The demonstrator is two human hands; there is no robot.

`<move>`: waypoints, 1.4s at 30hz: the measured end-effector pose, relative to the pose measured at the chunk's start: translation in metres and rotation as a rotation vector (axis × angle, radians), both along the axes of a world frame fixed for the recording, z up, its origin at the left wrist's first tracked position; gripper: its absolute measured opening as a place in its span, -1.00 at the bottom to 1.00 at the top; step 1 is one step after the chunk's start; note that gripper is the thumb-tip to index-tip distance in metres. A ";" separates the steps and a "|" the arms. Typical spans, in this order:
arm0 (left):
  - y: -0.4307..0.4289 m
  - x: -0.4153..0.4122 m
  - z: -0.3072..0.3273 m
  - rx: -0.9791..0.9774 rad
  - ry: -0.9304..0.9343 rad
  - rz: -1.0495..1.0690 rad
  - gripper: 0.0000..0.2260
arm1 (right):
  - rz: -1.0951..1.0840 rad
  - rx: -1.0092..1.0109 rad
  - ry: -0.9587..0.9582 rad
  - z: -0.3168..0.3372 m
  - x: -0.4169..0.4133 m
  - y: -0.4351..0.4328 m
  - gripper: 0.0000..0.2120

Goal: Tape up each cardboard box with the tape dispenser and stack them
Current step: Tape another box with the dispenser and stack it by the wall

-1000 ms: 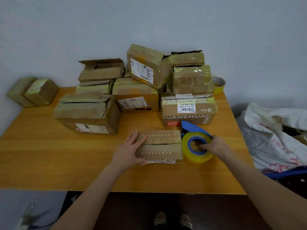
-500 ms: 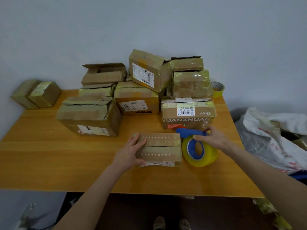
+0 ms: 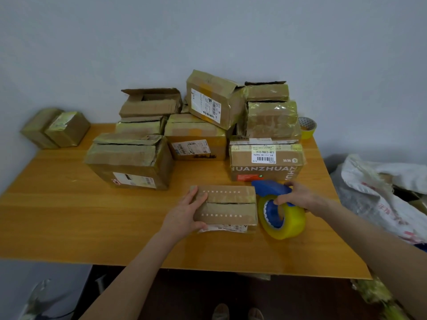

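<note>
A person is standing at a wooden counter (image 3: 69,215), seen from a head camera looking down. The left hand (image 3: 182,215) is gripping the left end of a small cardboard box (image 3: 227,207), which is lying flat near the counter's front edge. Its fingers (image 3: 198,196) are curling over the top and the thumb is pressing the near side. The 2 top flaps are meeting along a seam that is showing no fresh tape.

The right hand (image 3: 300,196) is gripping the tape dispenser (image 3: 283,218), a blue frame carrying a fat yellow roll, just beside the box's right end. This hand is wrapping round the blue handle, and the roll's lower rim appears to be resting on the counter. Behind, a pile of larger boxes (image 3: 196,135) is crowding the back of the counter.

The small box is looking light and rather soft, and its worn card is likely to buckle under hard pressure. Holding it by the ends and pressing the flaps flat seems wisest. The dispenser is looking rigid and heavier, and its handle is the safe place to hold.

Compared with 1 second ago, the roll is standing more upright. The right hand is sitting higher, on the handle rather than at the core. The box and left hand are staying put.
</note>
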State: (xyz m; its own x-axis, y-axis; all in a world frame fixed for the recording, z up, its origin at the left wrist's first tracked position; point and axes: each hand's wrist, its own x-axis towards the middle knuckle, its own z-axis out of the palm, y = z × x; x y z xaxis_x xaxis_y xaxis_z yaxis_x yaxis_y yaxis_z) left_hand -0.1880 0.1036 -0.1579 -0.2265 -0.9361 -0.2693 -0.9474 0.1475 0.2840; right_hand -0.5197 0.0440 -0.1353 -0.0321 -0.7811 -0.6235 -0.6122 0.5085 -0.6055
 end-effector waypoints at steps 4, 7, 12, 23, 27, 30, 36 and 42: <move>0.003 -0.001 -0.001 -0.038 0.037 0.014 -0.16 | 0.138 -0.151 0.102 -0.007 -0.008 0.005 -0.15; 0.004 -0.001 -0.003 -0.041 0.074 0.022 -0.20 | 0.127 -0.210 0.208 -0.011 -0.009 0.010 -0.19; 0.006 0.000 -0.005 0.014 0.096 0.079 -0.22 | 0.135 -0.276 0.235 0.016 -0.013 0.007 -0.31; 0.004 0.001 -0.006 0.037 0.194 0.141 -0.25 | 0.706 -0.363 0.012 0.099 0.082 -0.004 -0.45; 0.007 0.005 -0.003 0.041 0.255 0.131 -0.30 | 0.731 -0.334 0.015 0.081 0.091 -0.008 -0.44; 0.007 0.007 0.007 -0.114 0.507 0.357 -0.55 | 0.736 -0.316 -0.005 0.079 0.086 -0.011 -0.44; -0.012 -0.012 0.039 0.411 1.241 0.895 -0.55 | 0.747 -0.331 -0.031 0.073 0.084 -0.014 -0.47; -0.019 -0.016 0.039 0.259 1.219 0.961 -0.90 | 0.769 -0.332 -0.011 0.073 0.085 -0.016 -0.47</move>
State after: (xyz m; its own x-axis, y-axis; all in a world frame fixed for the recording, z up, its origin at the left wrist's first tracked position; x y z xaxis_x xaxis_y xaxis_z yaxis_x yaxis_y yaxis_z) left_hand -0.2040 0.0847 -0.1194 0.2106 -0.8110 -0.5458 0.1550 -0.5235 0.8378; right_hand -0.4345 0.0281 -0.0621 0.5893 -0.7260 -0.3545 -0.7088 -0.2540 -0.6581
